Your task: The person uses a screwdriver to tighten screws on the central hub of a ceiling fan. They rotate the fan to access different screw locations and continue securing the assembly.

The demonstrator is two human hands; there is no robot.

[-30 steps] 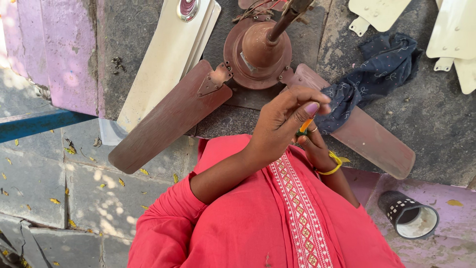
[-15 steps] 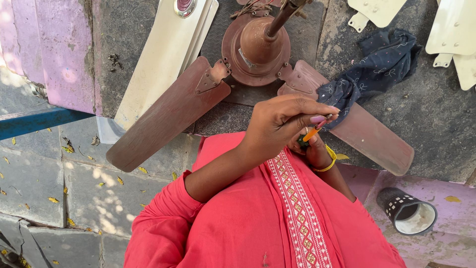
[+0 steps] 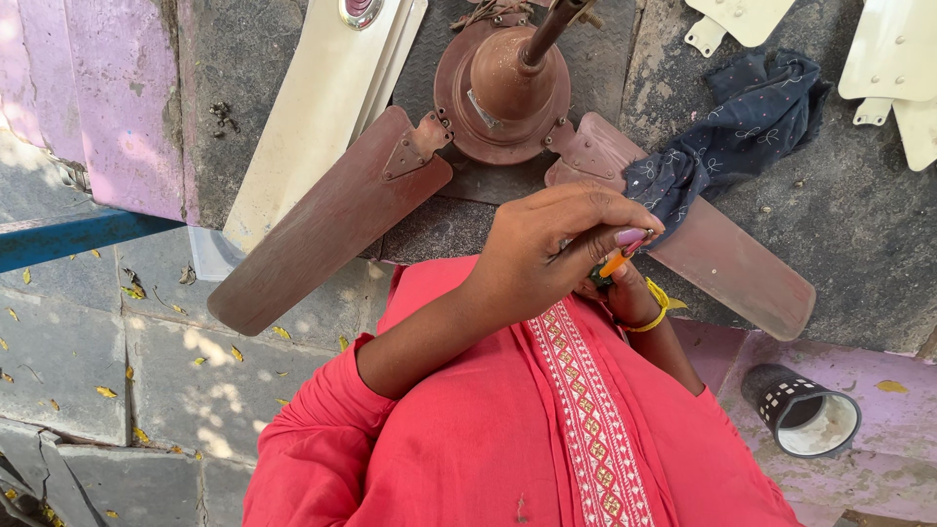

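Observation:
My left hand [image 3: 551, 249] is curled in front of my chest, its fingertips pinched on a small orange tool [image 3: 617, 262]. Right beneath it is my right hand [image 3: 634, 298], with a yellow bangle on the wrist; the left hand mostly hides it, and what it holds does not show. Both hands hover over the near edge of a brown ceiling fan that lies on a dark slab. Its motor hub [image 3: 503, 88] and rod are at the top middle. One blade [image 3: 332, 224] reaches left and another [image 3: 727, 259] reaches right.
A dark blue patterned cloth [image 3: 737, 137] lies over the right blade's root. Cream fan blades [image 3: 322, 107] lie left of the hub, with more cream blades [image 3: 898, 59] at the top right. A black cup [image 3: 805, 415] stands at the lower right. A blue bar [image 3: 78, 234] crosses the left.
My left hand's fingers have curled down and closed over the orange tool. The hand sits a little lower in the view, and the fan has shifted slightly.

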